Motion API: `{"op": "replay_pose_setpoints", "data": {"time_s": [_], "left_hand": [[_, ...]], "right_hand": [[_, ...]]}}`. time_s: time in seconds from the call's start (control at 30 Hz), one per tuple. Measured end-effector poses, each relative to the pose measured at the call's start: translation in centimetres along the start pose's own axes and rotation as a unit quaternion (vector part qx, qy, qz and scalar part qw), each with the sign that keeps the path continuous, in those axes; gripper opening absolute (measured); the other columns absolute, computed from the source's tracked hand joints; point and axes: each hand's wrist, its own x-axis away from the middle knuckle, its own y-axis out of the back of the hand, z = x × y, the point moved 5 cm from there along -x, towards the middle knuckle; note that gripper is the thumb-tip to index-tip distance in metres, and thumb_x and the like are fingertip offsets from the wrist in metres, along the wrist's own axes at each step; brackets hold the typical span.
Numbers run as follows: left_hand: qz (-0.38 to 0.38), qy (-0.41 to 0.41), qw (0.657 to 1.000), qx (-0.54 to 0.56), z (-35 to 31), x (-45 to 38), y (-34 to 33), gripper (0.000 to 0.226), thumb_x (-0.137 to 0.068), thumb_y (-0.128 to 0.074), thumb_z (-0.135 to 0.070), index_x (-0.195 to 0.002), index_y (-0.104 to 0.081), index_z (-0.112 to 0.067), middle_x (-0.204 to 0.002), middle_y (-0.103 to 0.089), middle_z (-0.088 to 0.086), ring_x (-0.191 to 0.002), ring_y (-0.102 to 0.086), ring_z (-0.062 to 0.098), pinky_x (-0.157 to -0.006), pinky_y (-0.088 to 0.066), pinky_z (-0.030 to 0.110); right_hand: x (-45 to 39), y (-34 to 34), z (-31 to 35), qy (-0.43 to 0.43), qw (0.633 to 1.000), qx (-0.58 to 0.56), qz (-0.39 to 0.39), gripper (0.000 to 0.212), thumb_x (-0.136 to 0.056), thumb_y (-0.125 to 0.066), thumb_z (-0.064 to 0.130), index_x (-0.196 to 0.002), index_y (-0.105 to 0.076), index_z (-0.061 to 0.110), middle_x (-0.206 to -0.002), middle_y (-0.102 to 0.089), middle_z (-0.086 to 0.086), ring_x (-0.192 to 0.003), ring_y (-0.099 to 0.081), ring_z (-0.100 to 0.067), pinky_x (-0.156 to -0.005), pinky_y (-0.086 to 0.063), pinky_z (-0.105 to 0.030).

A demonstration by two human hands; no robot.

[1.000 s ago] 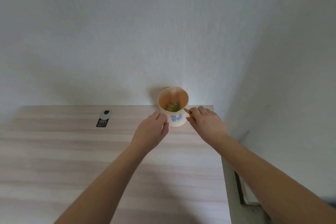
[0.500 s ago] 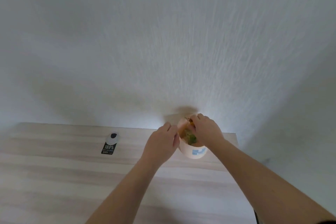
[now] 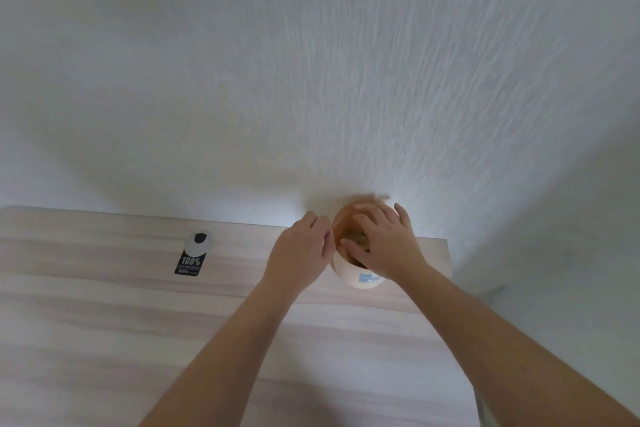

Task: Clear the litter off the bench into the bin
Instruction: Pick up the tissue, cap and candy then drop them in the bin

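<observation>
Small peach bin (image 3: 356,279) sits at the far right corner of the counter (image 3: 104,340), close to the wall (image 3: 311,62). It carries a blue-and-white label (image 3: 369,277) on its near side. It looks tilted toward the viewer, mouth visible, though the wide lens may add to that.

Right hand (image 3: 388,246) is over the bin mouth, palm down, covering most of the opening. Fingers (image 3: 403,218) spread loosely past the far rim, thumb toward the left rim. Grip apart, nothing pinched that I can see. The fingertips at the far rim are motion-blurred, so contact there can't be judged.

Left hand (image 3: 299,250) is against the bin's left wall, fingers curled, touching or nearly so. Cannot tell if its grip is clamped on the bin or just resting beside it; the fingertips are hidden from here.

Inside the bin: litter (image 3: 356,241), a greenish-brown scrap, shows in the gap between thumb and rim. Rest of the contents are hidden under the right hand.

On the counter, well left of the bin and near the far edge: a black tag (image 3: 188,263) with white "100%" print, lying flat. A round white cap (image 3: 199,241) with a dark spot touches or overlaps its far end; could be one piece, can't tell.

Both forearms come in from the near edge, bare. Counter is pale wood grain.
</observation>
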Motion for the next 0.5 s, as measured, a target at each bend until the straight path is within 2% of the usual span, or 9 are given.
{"op": "replay_pose_setpoints", "data": {"time_s": [0.17,0.27,0.37,0.5], "left_hand": [[-0.01,-0.019,1.0,0.019,-1.3,-2.1,-0.9,0.011,-0.089,-0.047,-0.021,-0.081,-0.05,-0.014,-0.073,-0.05,0.003,-0.051,-0.037,0.015,-0.047,-0.038,0.027],[0.015,-0.044,0.999,0.029,-3.2,-3.6,-2.6,0.016,-0.094,-0.04,-0.022,-0.085,-0.051,-0.013,-0.079,-0.052,0.003,-0.059,-0.039,0.014,-0.054,-0.045,0.03],[0.066,-0.076,0.994,0.035,-5.1,-4.2,-4.9,0.023,-0.097,-0.03,-0.024,-0.092,-0.049,-0.014,-0.094,-0.055,0.003,-0.079,-0.049,0.016,-0.073,-0.049,0.034],[0.105,-0.086,0.991,0.0,-5.5,-3.7,-6.9,0.028,-0.098,-0.026,-0.028,-0.099,-0.05,-0.013,-0.119,-0.053,0.008,-0.111,-0.048,0.024,-0.097,-0.041,0.038]], "right_hand": [[1.3,1.2,-0.9,0.008,0.999,-0.015,-0.03,0.037,-0.091,-0.042,0.047,-0.111,-0.058,0.021,-0.123,-0.059,0.002,-0.114,-0.052,-0.02,-0.106,-0.032,-0.04],[3.4,2.8,-2.1,0.011,0.997,-0.025,-0.067,0.026,-0.091,-0.05,0.036,-0.105,-0.06,0.016,-0.111,-0.063,-0.002,-0.104,-0.057,-0.024,-0.1,-0.039,-0.039],[6.1,3.9,-3.7,-0.008,0.996,-0.042,-0.081,0.025,-0.089,-0.056,0.029,-0.109,-0.061,0.015,-0.108,-0.065,-0.005,-0.103,-0.058,-0.025,-0.096,-0.043,-0.041],[8.9,4.6,-5.3,-0.039,0.997,-0.052,-0.043,0.028,-0.09,-0.054,0.029,-0.115,-0.058,0.017,-0.115,-0.062,-0.004,-0.111,-0.054,-0.025,-0.1,-0.039,-0.042]]}}
